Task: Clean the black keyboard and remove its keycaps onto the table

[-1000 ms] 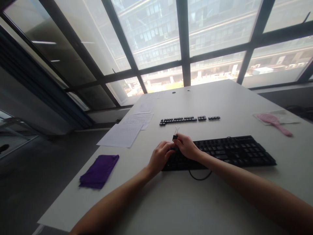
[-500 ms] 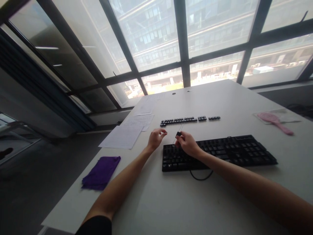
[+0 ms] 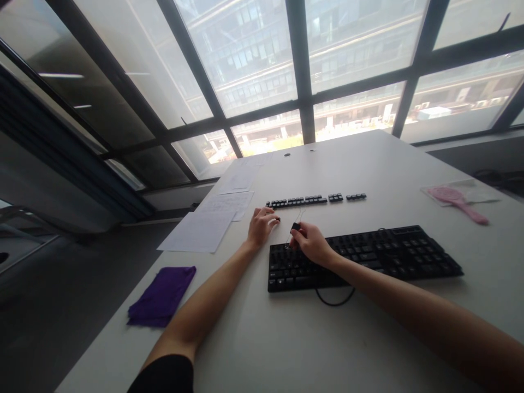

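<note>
A black keyboard (image 3: 393,252) lies on the white table, part of it hidden under my right hand and forearm. My right hand (image 3: 314,244) is closed on the black handle of a wire keycap puller (image 3: 295,226), its looped wires reaching down to the keyboard's upper left corner. Left of it, my left hand (image 3: 260,227) pinches a small black keycap (image 3: 278,219) between thumb and fingers, above the table. Beyond both hands, loose black keycaps (image 3: 297,202) lie lined up in rows, in separate groups.
Paper sheets (image 3: 200,230) lie at the left, with a folded purple cloth (image 3: 162,297) nearer the table's left edge. On the right is a pink hairbrush (image 3: 460,202) on a clear plastic bag. A black cable (image 3: 335,303) loops out from the keyboard's front.
My left hand has shifted a little forward toward the keycap rows, its fingers more spread around the keycap. The right hand still holds the puller over the keyboard. The view has shifted slightly.
</note>
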Demonstrator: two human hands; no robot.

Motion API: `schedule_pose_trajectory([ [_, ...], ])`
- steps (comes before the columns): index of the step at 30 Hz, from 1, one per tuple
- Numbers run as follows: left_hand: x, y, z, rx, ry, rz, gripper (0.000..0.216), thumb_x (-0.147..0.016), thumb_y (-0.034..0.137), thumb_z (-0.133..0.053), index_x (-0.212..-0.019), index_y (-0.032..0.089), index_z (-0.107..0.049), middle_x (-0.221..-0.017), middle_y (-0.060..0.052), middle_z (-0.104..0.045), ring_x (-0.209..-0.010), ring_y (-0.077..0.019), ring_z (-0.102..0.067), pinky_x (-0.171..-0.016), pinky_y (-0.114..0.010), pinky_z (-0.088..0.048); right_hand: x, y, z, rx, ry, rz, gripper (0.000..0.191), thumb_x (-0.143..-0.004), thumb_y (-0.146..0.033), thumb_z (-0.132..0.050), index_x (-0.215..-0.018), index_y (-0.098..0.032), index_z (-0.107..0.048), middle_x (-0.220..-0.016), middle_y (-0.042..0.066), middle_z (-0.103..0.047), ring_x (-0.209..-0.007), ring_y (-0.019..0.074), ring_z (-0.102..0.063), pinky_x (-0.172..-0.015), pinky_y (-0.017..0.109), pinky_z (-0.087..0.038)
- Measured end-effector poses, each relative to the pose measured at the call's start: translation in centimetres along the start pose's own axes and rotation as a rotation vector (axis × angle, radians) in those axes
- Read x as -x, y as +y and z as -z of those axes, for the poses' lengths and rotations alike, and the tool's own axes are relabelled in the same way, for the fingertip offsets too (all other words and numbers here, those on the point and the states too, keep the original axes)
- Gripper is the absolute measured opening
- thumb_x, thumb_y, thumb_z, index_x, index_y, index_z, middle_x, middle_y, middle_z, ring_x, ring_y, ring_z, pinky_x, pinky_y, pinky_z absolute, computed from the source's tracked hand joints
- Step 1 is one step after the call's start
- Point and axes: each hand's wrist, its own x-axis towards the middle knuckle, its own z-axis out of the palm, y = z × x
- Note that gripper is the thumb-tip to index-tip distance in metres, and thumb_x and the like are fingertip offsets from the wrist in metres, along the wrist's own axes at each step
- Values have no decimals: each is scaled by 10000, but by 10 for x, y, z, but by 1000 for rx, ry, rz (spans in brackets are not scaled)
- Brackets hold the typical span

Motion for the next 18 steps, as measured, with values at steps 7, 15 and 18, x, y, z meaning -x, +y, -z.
schedule_pose_trajectory([
  [7, -16, -1, -6, -56, 7, 11, 97, -865, 249, -681, -931, 247, -752, -1163, -58, -615, -1108, -263, -496, -1002, -397, -471, 0, -2, 1, 36, 1, 15, 150, -904, -295, -538, -790, -198, -551, -638, 15, -668, -554, 158, -634, -560, 258, -492],
  [15, -31, -14, -13, -69, 17, 63, 91, -842, 250, -682, -893, 237, -757, -1211, -76, -588, -1130, -292, -462, -1036, -439, -429, 1, -5, 1, 55, 8, 3, 166, -903, -296, -537, -767, -201, -546, -639, 15, -667, -559, 156, -635, -567, 255, -488],
  [18, -31, -20, -13, -57, 11, 95, 106, -832, 248, -690, -913, 239, -757, -1218, -76, -585, -1134, -299, -458, -1038, -451, -426, 1, -5, 1, 62, 1, 7, 172, -903, -299, -538, -761, -203, -549, -638, 15, -670, -565, 156, -635, -578, 255, -490],
])
